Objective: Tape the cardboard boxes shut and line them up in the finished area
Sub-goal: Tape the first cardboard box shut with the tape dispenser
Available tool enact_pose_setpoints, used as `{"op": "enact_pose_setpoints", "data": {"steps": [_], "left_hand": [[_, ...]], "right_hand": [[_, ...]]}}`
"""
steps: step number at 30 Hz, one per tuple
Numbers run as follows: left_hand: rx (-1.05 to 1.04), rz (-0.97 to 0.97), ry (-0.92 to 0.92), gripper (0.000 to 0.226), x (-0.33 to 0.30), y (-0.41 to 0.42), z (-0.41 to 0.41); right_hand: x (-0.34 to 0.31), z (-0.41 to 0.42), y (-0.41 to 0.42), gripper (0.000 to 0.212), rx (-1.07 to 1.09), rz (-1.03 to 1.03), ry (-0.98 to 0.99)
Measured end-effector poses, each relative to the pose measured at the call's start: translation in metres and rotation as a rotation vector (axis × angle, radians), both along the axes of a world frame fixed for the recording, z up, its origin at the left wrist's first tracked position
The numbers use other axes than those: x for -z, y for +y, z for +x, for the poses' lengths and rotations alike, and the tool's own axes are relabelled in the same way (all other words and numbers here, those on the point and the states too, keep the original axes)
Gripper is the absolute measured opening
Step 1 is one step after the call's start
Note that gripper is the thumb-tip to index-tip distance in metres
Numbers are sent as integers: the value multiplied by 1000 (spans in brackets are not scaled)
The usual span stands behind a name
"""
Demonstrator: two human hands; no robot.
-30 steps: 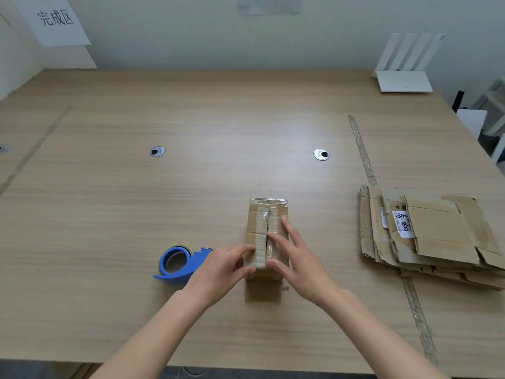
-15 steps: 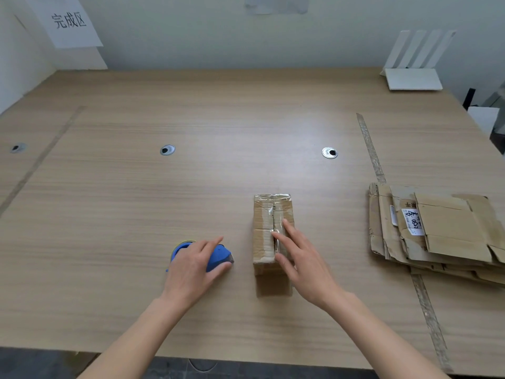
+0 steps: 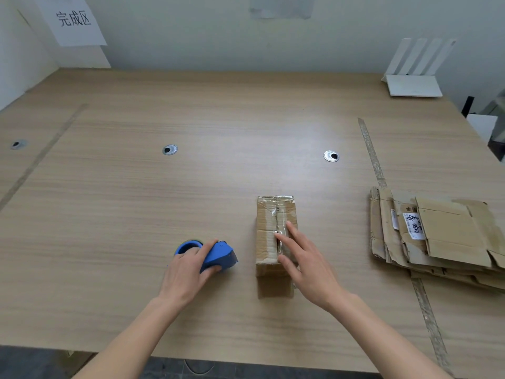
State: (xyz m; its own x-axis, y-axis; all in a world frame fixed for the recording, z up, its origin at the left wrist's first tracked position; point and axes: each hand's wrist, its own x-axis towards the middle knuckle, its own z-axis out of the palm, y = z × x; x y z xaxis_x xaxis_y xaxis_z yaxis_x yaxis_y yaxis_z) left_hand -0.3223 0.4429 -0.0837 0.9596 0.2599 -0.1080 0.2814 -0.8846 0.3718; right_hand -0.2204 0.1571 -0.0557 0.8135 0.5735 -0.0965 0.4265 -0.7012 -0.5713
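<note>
A small brown cardboard box [image 3: 269,228] stands on the wooden table [image 3: 218,119] a little right of centre, its top flaps folded shut with clear tape at the far end. My right hand [image 3: 306,263] lies on the box's top with straight fingers pressing the flaps down along the seam. Left of the box, my left hand [image 3: 191,269] grips the blue tape dispenser [image 3: 216,255], which rests on the table.
A stack of flattened cardboard boxes [image 3: 437,236] lies at the right, across a tape line [image 3: 373,154]. A sign [image 3: 72,19] hangs at the far left, above a second line [image 3: 43,154]. A white router [image 3: 415,83] sits far right. Round metal grommets [image 3: 331,155] dot the table.
My left hand left the box, moved left and took hold of the blue tape dispenser. My right hand stayed pressing on the box top.
</note>
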Motion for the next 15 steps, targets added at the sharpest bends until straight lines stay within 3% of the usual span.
{"op": "enact_pose_setpoints", "data": {"steps": [8, 12, 15], "left_hand": [[239, 61, -189, 54, -65, 8, 9], [338, 76, -221, 54, -93, 3, 14], [365, 46, -211, 57, -108, 0, 16]], "right_hand": [[-45, 6, 28, 54, 2, 35, -85], [-66, 13, 47, 63, -59, 168, 75], [-70, 15, 56, 51, -44, 197, 65]]}}
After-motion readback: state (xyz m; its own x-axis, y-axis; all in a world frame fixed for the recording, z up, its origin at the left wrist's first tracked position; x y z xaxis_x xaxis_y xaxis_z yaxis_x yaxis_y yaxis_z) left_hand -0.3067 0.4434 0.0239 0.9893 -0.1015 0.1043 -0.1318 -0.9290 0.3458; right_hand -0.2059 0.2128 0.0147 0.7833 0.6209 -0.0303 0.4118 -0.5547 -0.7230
